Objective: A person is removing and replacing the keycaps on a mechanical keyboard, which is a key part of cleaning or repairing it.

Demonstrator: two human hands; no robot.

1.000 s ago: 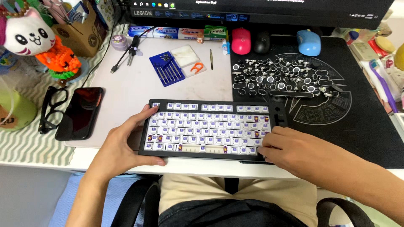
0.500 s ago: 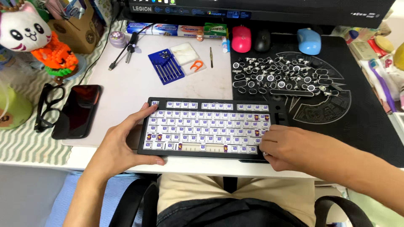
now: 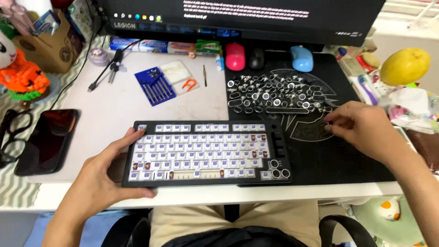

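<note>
Black keyboard (image 3: pixel 206 153): right hand (image 3: pixel 361 128) left it, now at keycaps (image 3: pixel 274 93).

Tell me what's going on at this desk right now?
A person steadies a keyboard by its left edge with the left hand; most switches are bare, with a few keycaps fitted at the lower right. The right hand reaches onto the black mat, fingers at the edge of the keycap pile. A blue tool set and a phone lie nearby.
</note>
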